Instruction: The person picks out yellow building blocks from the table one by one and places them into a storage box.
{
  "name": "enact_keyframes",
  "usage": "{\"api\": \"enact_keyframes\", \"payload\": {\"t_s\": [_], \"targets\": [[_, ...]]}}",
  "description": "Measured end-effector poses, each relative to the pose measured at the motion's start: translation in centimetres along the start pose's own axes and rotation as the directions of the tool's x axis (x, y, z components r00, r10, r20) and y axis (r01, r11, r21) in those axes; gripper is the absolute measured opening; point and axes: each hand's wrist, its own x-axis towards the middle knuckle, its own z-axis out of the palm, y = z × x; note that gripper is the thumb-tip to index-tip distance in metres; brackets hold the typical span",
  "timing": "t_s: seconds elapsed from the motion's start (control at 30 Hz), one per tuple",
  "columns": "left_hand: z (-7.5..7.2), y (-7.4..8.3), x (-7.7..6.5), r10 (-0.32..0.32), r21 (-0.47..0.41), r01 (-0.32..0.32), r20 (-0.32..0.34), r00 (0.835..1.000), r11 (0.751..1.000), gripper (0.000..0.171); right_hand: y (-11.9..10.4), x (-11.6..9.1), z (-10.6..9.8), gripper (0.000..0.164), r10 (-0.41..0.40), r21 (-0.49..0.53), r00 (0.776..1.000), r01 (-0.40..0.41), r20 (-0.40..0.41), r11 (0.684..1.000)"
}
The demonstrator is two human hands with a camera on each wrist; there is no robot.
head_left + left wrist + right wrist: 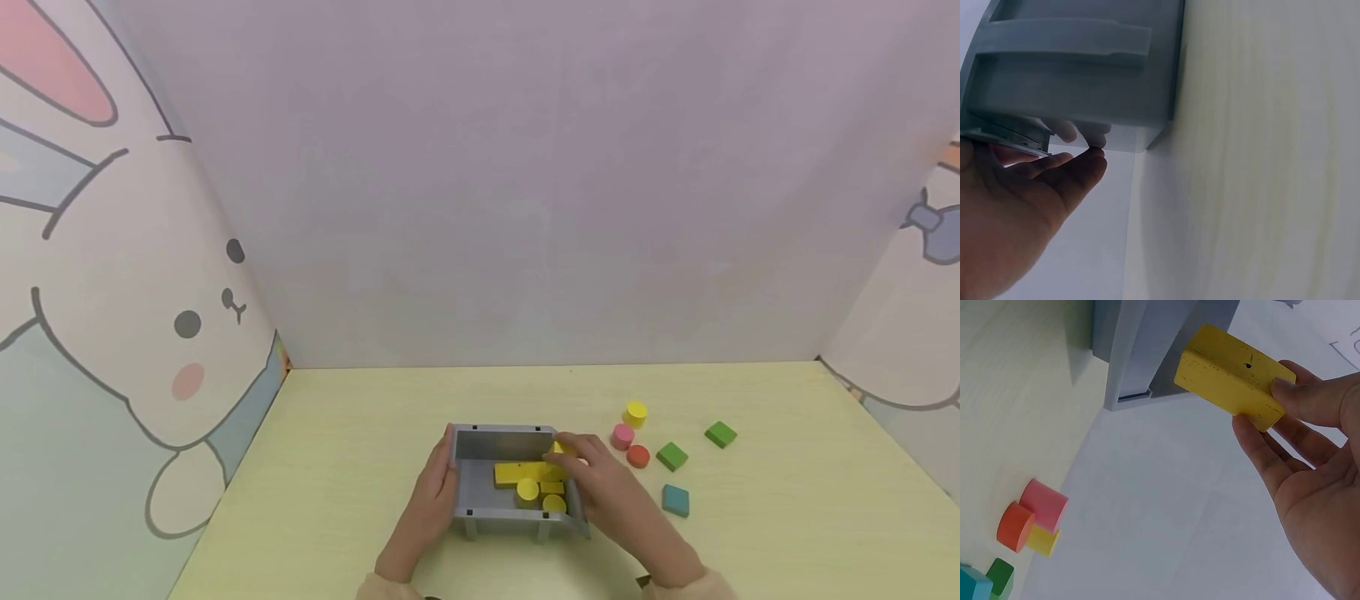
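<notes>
A grey plastic bin [498, 516] sits on the table with several yellow pieces inside. Among them are a long block [510, 475] and short cylinders [527, 490]. My left hand [433, 493] lies along the bin's left side. In the left wrist view its fingers [1082, 172] stretch out against the outer wall. Over the bin's right end, my right hand [600, 477] pinches a yellow block [1229, 378] between thumb and fingers. The right wrist view shows this block tilted beside the bin rim [1124, 369], with a small dark spot on one face.
Right of the bin lie a yellow cylinder [635, 414], a pink cylinder [622, 437], a red disc-like piece [638, 456], two green blocks [672, 456] and a blue block [676, 500]. A pale wall covering [555, 208] rises behind the table [360, 417].
</notes>
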Motion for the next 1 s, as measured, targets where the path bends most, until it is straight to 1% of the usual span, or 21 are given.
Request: {"api": "enact_keyframes", "payload": {"t_s": [0.13, 0.2, 0.43, 0.6, 0.73, 0.87, 1.0], "targets": [[0.1, -0.1, 0.2, -0.008, -0.001, 0.008, -0.004, 1.000, 1.000, 0.048, -0.5, 0.2, 0.3, 0.050, 0.019, 0.026, 0.999, -0.020, 0.036, 0.999], [0.1, -0.1, 0.2, -0.008, -0.006, 0.007, -0.006, 1.000, 1.000, 0.048, -0.7, 0.4, 0.5, 0.050, 0.014, 0.035, 0.999, -0.015, 0.044, 0.999], [0.0, 0.0, 0.0, 0.012, 0.004, -0.012, -0.003, 1.000, 1.000, 0.048, -1.5, 1.0, 1.4, 0.049, -0.055, 0.084, 0.998, 0.055, 0.003, 0.995], [-0.1, 0.0, 0.0, 0.021, 0.006, -0.021, -0.009, 1.000, 1.000, 0.048, -2.1, 1.4, 2.0, 0.050, -0.102, 0.102, 0.995, 0.101, 0.003, 0.990], [-0.1, -0.1, 0.0, 0.018, 0.002, -0.018, -0.011, 1.000, 1.000, 0.048, -2.4, 1.7, 2.4, 0.048, -0.114, 0.116, 0.993, 0.109, 0.031, 0.987], [-0.1, -0.1, -0.1, 0.021, -0.012, -0.021, -0.016, 1.000, 1.000, 0.048, -2.5, 1.8, 2.8, 0.043, -0.116, 0.143, 0.991, 0.107, 0.062, 0.984], [-0.1, -0.1, 0.0, 0.027, -0.010, -0.027, -0.018, 0.999, 1.000, 0.048, -2.6, 1.9, 3.2, 0.036, -0.122, 0.154, 0.990, 0.109, 0.076, 0.982]]}}
